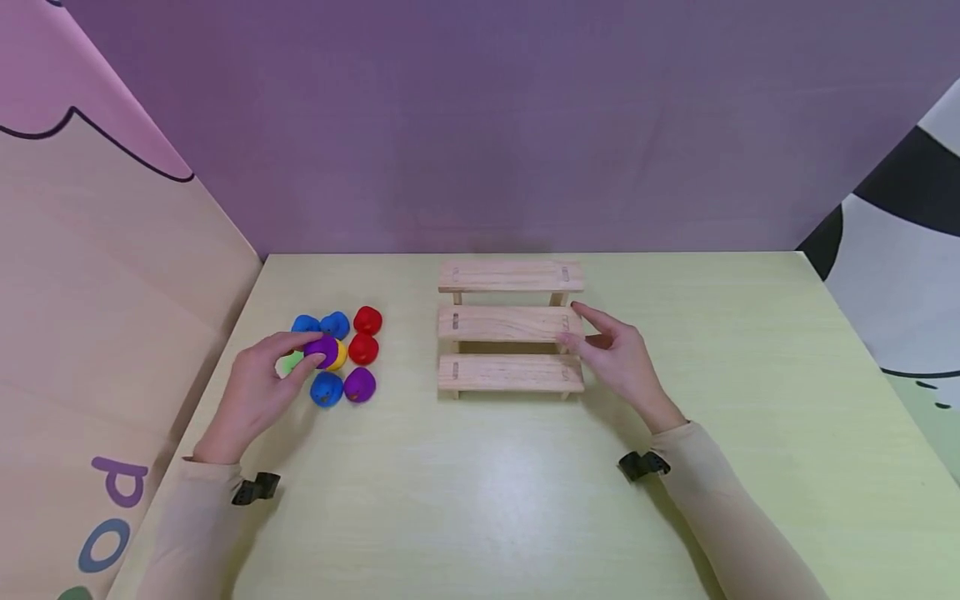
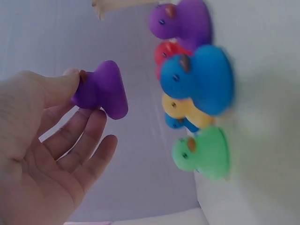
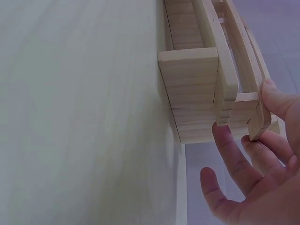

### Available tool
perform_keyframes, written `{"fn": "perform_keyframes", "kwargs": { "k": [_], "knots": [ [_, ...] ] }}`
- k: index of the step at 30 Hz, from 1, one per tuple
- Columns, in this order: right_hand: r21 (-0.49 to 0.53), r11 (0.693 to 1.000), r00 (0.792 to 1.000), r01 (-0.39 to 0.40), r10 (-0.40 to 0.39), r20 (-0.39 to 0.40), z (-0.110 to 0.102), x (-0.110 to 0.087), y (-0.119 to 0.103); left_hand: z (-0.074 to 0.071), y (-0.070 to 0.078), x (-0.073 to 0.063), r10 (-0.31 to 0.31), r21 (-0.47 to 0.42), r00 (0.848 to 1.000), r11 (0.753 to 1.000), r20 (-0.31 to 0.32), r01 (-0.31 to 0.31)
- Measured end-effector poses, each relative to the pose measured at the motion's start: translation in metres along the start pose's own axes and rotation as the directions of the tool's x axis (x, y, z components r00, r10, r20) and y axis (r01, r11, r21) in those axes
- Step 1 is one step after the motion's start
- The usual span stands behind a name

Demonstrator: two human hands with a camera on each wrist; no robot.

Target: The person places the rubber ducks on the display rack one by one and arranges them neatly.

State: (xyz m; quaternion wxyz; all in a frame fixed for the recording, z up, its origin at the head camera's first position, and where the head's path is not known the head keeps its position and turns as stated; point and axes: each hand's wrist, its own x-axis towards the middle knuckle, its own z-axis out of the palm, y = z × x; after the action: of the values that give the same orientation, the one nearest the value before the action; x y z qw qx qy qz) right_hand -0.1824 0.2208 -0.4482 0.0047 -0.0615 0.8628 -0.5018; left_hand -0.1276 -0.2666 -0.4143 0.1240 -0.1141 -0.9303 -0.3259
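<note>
pinching a purple duck [image 1: 321, 352] in left hand [image 1: 258, 387], at 9 o'clock from the wooden stand [image 1: 512, 373] | held over the other ducks [image 1: 363, 349] (blue, red, yellow, green, one more purple), hard to tell how high tbh | clamped onto the middle step [image 1: 498, 324] at its 3 o'clock end with right hand [image 1: 621, 367]
</note>
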Motion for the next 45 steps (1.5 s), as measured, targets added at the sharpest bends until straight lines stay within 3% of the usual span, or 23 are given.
{"fn": "perform_keyframes", "kwargs": {
  "k": [8,14,21,29,38,45],
  "knots": [
    [0.003,1.000,1.000,-0.009,0.009,-0.007,-0.001,0.002,-0.001,0.009,0.017,0.020,0.051,-0.023,0.998,0.998,0.031,-0.050],
    [0.010,1.000,1.000,-0.024,0.024,0.001,-0.001,0.001,0.000,0.017,0.029,0.030,0.036,-0.089,0.998,0.996,0.056,-0.031],
    [0.020,1.000,1.000,-0.025,0.025,0.003,0.000,0.003,-0.002,0.023,0.045,0.046,0.062,-0.066,0.997,0.996,0.049,-0.059],
    [0.014,0.999,0.999,-0.035,0.035,0.016,0.000,0.002,0.000,0.039,0.069,0.061,0.041,-0.112,0.995,0.993,0.094,-0.030],
    [0.017,0.999,0.999,-0.040,0.040,0.017,0.000,0.000,0.000,0.064,0.086,0.076,0.119,-0.175,0.991,0.979,0.059,-0.107],
    [0.032,0.999,0.999,-0.029,0.029,0.016,0.001,0.001,0.000,0.073,0.096,0.082,0.120,-0.206,0.992,0.972,0.033,-0.111]
  ]
}}
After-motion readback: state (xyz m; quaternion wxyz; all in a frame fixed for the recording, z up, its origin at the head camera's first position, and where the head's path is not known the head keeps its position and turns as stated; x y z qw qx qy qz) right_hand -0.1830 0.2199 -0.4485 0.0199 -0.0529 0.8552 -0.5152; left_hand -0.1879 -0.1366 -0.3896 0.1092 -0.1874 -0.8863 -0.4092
